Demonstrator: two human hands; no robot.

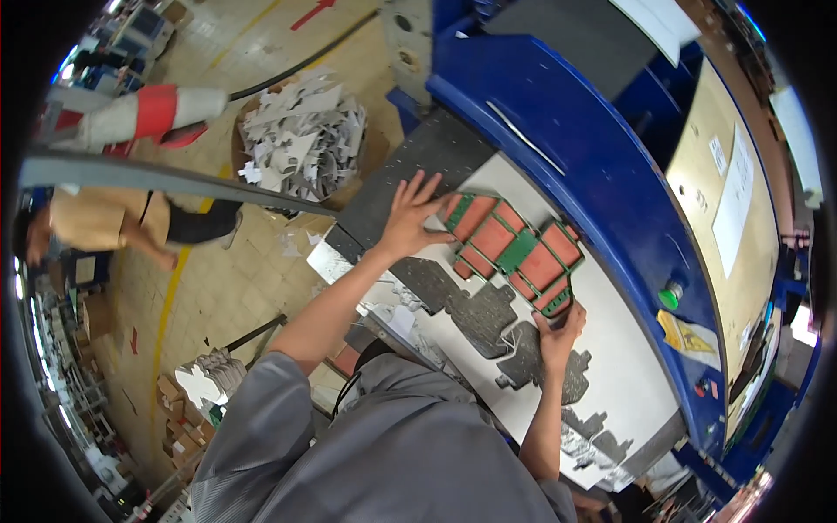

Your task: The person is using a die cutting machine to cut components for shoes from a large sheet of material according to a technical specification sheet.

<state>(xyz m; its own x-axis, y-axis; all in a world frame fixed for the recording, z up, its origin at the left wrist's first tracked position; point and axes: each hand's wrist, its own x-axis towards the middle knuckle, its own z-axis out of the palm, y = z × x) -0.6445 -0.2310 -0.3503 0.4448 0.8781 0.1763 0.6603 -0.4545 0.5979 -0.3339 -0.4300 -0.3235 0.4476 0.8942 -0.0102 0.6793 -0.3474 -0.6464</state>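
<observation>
The red and green block [516, 251] lies on the white sheet [635, 373], between both hands. The left hand's [406, 220] fingers spread wide, touching one end; the right hand's [560, 340] bend at the other, but I can't tell if they grip. If one hand pushes harder, the block could twist and sit crooked over the dark gaps [481, 319]. The surface [453, 144] is by a big blue machine [558, 109]. White scraps [301, 135] are heaped near the yellow floor line [177, 277].

Evenly bright middle, black corners, fisheye-bent edges
</observation>
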